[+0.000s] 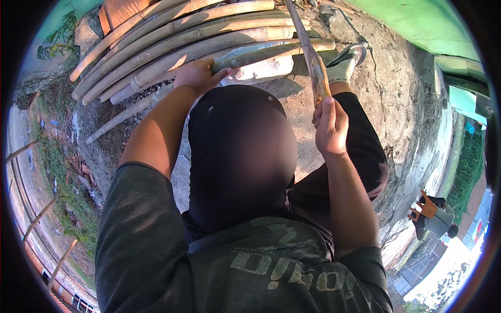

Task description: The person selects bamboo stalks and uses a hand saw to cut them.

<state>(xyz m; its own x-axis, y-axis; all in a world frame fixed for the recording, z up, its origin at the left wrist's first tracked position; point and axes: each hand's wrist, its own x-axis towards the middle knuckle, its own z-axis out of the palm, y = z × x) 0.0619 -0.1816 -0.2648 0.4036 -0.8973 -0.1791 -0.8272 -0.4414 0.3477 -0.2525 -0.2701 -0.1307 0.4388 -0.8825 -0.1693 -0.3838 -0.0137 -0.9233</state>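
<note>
My left hand [197, 78] is closed round a bamboo pole [255, 55] and presses it down, the thumb lying along it. That pole rests across a pale stone block [263, 72]. To its right, my right hand [332, 125] grips the wooden handle of what looks like a handsaw [317, 73]. Its narrow blade points away to the top of the view and passes over the pole's right end. Whether blade and pole touch I cannot tell. A dark, jagged-edged shadow lies along the pole.
Several long bamboo poles [193, 32] lie side by side at the far left. My sandalled foot [346, 65] is right of the blade. A black cap [237, 151] covers the middle of the view. A green wall [417, 23] stands at upper right; another person [438, 219] is in the right distance.
</note>
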